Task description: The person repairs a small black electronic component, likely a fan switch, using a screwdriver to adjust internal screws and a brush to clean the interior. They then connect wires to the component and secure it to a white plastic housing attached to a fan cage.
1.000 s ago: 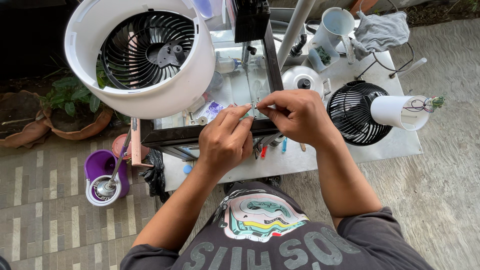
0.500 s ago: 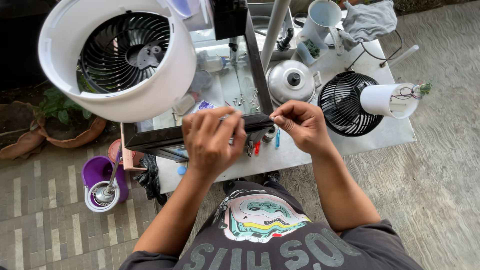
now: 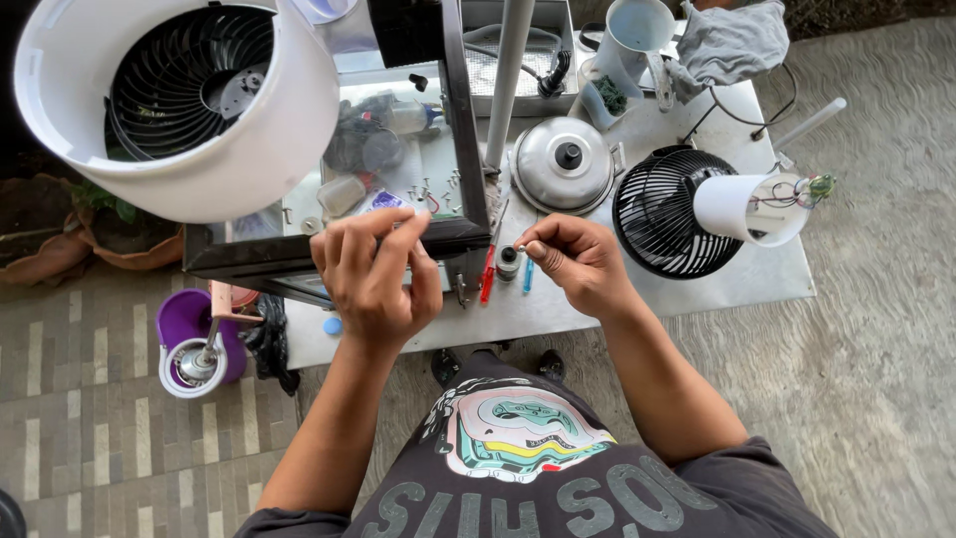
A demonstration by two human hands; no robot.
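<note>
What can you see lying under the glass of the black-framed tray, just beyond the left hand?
Under the glass of the black-framed tray lie small screws, a clear cup and a small bottle. The white fan housing covers its left part, and the left hand hides the near edge.

A small blue-and-white printed packet point(image 3: 381, 202) lies under the glass of the black-framed case point(image 3: 460, 120), just above the left hand point(image 3: 370, 274).

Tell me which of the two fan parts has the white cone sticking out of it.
The small black fan grille on the table's right side, near the right hand. The other, the big white fan housing at upper left, has none.
</note>
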